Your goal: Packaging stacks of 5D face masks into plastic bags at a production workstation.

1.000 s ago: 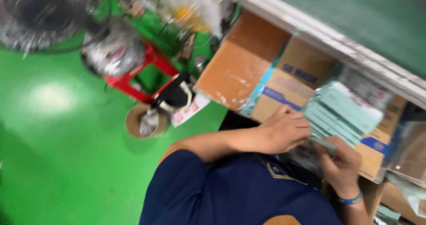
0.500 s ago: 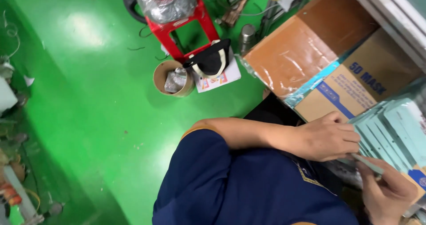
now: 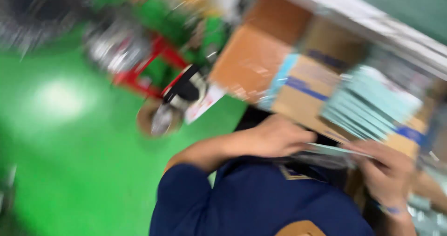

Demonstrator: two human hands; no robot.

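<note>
Left hand (image 3: 279, 136) and right hand (image 3: 386, 173), both closed, pinch a thin pale-green sheet (image 3: 337, 150) at opposite ends, close above the lap. Beyond, a fanned stack of sheets (image 3: 372, 103) fills the cardboard box (image 3: 302, 87). Green floor (image 3: 70, 147) lies open leftward.

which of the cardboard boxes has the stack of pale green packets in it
The right-hand cardboard box, blue-marked, beside the stack of pale green packets; the plain brown box to its left shows none.

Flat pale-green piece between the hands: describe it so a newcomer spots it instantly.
Start at the cardboard boxes below the grey bench edge, with a fanned pale-green stack. Just below, the left hand and right hand meet at one thin sheet, separate from the stack.
</note>
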